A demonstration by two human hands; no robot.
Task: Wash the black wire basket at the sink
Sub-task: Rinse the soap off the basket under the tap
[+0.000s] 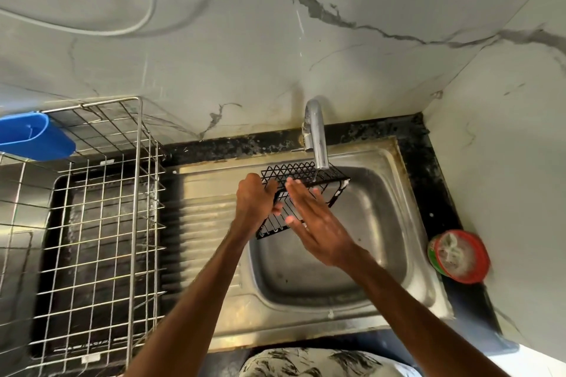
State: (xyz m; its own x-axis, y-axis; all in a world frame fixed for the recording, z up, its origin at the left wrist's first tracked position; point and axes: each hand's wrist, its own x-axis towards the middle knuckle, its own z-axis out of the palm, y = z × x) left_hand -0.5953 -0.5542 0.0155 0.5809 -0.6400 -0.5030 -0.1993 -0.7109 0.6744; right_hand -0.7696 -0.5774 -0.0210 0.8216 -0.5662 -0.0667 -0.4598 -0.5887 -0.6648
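Note:
The black wire basket is held tilted over the steel sink, right under the tap. A thin stream of water falls from the spout onto its wires. Some white foam clings to its right corner. My left hand grips the basket's left edge, fingers curled round the wire. My right hand lies flat against the basket's wires with straight fingers, covering its middle part.
A large metal dish rack stands on the left of the counter, with a blue plastic holder hung on its far edge. A red-rimmed tub of soap sits on the black counter right of the sink. The ribbed drainboard lies between rack and basin.

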